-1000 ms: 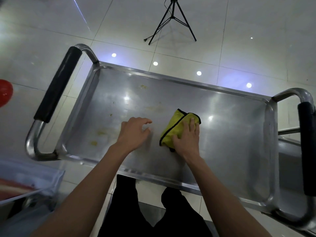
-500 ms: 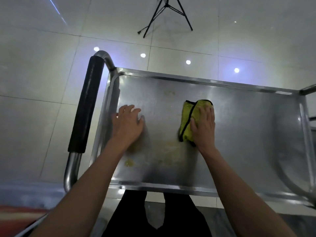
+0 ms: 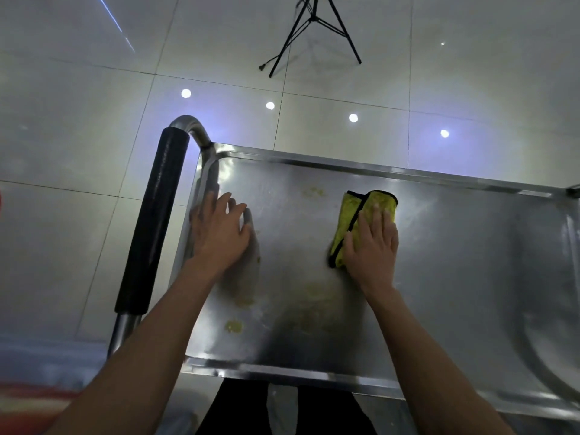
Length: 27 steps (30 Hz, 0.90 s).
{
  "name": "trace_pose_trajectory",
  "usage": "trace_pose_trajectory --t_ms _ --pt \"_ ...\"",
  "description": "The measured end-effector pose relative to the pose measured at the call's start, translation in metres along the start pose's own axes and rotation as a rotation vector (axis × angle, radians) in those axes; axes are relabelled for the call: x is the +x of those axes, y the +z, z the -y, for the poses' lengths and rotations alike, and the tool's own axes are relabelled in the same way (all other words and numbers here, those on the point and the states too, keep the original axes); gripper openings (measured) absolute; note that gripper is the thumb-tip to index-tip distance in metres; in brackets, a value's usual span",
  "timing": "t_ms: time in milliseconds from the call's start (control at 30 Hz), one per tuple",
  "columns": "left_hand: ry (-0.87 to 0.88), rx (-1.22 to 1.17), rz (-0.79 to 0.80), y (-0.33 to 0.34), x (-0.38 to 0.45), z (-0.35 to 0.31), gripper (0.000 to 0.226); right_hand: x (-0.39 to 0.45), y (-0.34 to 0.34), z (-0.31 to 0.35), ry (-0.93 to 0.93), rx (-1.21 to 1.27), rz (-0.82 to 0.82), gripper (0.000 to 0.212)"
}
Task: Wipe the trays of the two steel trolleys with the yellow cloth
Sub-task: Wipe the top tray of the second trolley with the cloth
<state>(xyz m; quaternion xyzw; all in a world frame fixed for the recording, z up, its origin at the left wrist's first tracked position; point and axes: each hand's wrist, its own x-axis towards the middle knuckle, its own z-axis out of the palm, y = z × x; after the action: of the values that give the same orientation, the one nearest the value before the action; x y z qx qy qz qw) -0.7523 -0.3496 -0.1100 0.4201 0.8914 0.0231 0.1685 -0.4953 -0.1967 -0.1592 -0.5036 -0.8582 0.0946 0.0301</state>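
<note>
Several yellowish smears still mark the steel trolley tray, so the wipe looks far from finished on this one. Your right hand lies flat with straight fingers, pressing the folded yellow cloth with dark edging onto the tray near its middle, just right of a small stain by the far rim. Your left hand rests flat on the tray's left end, holding nothing, beside the black padded handle.

The cloth is only pinned under your palm, not gripped: a fast stroke could let it bunch or slide out. The biggest smears sit near the front rim, towards you; wiping past them, or across your left hand's patch, would leave residue. The marks look dried, though glare makes that uncertain, and light pressure may only spread them. Leaning hard could roll the trolley.
</note>
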Motion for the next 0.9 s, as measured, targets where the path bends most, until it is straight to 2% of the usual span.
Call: trace_pose_trajectory --t_ms 133,233,400,533,767,900 --pt "-0.051 0.012 0.114 0.009 0.001 0.001 0.033 0.024 -0.004 -0.005 0.019 0.103 -0.031 0.060" --pt "-0.037 0.011 0.089 0.013 0.002 0.005 0.037 0.050 -0.008 -0.011 0.051 0.156 -0.065 0.067" --pt "0.002 0.045 0.107 0.010 0.008 0.006 0.039 0.085 -0.007 -0.020 0.117 0.147 -0.055 0.060" --pt "0.029 0.043 0.095 0.009 0.004 0.006 0.039 0.083 0.004 0.008 0.036 0.109 -0.055 0.057" --pt "0.092 0.001 0.094 0.011 0.004 0.023 0.052 0.089 0.031 0.109 -0.234 0.107 0.017 0.060" --pt "0.066 -0.013 0.073 0.015 0.000 0.024 0.059 0.095 0.043 0.158 -0.363 0.093 0.042 0.058"
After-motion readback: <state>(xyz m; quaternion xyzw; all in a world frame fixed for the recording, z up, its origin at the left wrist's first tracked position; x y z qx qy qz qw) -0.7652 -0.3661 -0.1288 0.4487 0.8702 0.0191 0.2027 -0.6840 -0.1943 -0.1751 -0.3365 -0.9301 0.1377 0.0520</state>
